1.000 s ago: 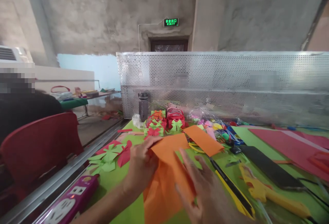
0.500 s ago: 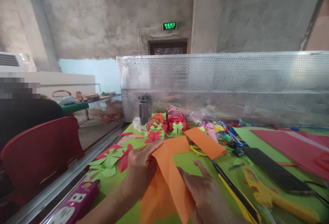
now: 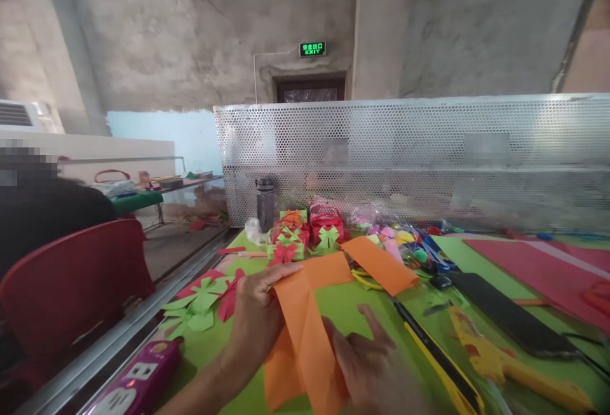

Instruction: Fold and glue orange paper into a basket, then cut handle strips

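Green tabletop, orange paper, between left hand and right hand

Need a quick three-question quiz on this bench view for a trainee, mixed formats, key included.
1. True or false: the left hand is touching the folded orange paper.
2. Which is nearest the right hand?
A) water bottle
B) black-and-yellow tool
C) exit sign
3. Fill in: the power strip lies nearer the ____ hand than the other.

Key:
1. True
2. B
3. left
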Motion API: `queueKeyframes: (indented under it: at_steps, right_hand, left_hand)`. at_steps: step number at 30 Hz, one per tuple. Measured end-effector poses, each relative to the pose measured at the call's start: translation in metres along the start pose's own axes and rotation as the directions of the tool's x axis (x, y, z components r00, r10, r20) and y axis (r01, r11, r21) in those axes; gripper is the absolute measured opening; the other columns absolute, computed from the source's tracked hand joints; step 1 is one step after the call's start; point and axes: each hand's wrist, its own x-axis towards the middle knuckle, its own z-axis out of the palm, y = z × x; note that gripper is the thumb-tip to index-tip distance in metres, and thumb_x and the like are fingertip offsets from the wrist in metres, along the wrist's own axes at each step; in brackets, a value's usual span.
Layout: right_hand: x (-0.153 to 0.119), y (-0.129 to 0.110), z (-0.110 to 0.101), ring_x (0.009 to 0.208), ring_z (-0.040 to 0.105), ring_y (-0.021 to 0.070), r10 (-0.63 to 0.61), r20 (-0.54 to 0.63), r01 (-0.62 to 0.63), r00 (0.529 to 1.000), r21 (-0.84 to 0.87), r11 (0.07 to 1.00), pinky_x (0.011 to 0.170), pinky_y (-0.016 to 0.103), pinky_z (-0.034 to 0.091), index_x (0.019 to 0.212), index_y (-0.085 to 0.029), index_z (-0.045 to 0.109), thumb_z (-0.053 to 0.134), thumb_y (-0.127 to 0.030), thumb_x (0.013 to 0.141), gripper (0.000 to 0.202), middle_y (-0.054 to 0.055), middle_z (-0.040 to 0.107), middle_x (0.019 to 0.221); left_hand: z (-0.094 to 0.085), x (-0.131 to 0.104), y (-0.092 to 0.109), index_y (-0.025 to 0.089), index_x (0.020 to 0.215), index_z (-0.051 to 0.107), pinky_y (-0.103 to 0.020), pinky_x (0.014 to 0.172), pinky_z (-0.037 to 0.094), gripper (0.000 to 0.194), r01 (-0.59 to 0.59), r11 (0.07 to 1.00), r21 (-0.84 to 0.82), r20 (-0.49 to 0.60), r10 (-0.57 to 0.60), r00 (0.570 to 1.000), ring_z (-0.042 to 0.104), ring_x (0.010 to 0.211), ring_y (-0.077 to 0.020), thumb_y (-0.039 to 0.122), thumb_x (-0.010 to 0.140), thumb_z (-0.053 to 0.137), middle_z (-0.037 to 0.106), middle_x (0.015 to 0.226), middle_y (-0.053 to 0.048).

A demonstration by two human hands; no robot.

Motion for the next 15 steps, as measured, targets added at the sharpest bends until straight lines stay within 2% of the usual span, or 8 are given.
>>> queueKeyframes:
  at_steps: [5,8,12,15]
  right_hand:
    - [-0.003,-0.002,0.000,0.036,0.055,0.0135,-0.075,0.067,0.076,0.995,-0.015,0.997,0.087,0.035,0.049,0.106,-0.011,0.061,0.038,-0.003,0.062,0.050,-0.002,0.057,0.042]
    - [-0.010,-0.002,0.005,0.036,0.054,0.0142,-0.059,0.067,0.060,0.996,-0.022,0.998,0.088,0.039,0.049,0.109,-0.008,0.060,0.038,-0.004,0.063,0.051,-0.002,0.057,0.043]
    - [-0.019,-0.002,0.011,0.045,0.059,0.0166,-0.069,0.194,0.070,0.979,0.000,0.998,0.091,0.045,0.047,0.121,-0.007,0.053,0.041,-0.006,0.068,0.054,0.001,0.062,0.052]
    - [-0.023,-0.004,0.014,0.046,0.059,0.0176,-0.068,0.202,0.071,0.977,-0.010,0.997,0.092,0.047,0.046,0.121,-0.006,0.053,0.039,-0.003,0.069,0.054,0.002,0.063,0.053]
  left_hand:
    - [0.000,-0.001,-0.002,0.021,0.078,0.075,-0.027,0.059,0.057,0.030,0.019,1.000,-0.012,-0.007,-0.019,1.000,0.070,0.065,-0.0199,0.012,0.060,0.053,0.076,0.077,-0.003]
    - [0.001,-0.002,-0.004,0.020,0.077,0.075,-0.031,0.064,0.057,0.025,0.000,1.000,-0.005,-0.019,0.000,1.000,0.070,0.068,-0.0210,0.016,0.064,0.054,0.076,0.080,-0.005]
    - [0.002,-0.001,-0.005,0.019,0.076,0.075,-0.031,0.065,0.056,0.022,-0.044,0.999,-0.025,-0.029,0.043,0.999,0.070,0.067,-0.0204,0.017,0.065,0.056,0.076,0.079,-0.006]
    - [0.001,0.000,-0.005,0.018,0.074,0.075,-0.029,0.063,0.056,0.021,-0.054,0.998,-0.043,-0.010,0.053,0.999,0.069,0.067,-0.0201,0.014,0.063,0.057,0.076,0.076,-0.006]
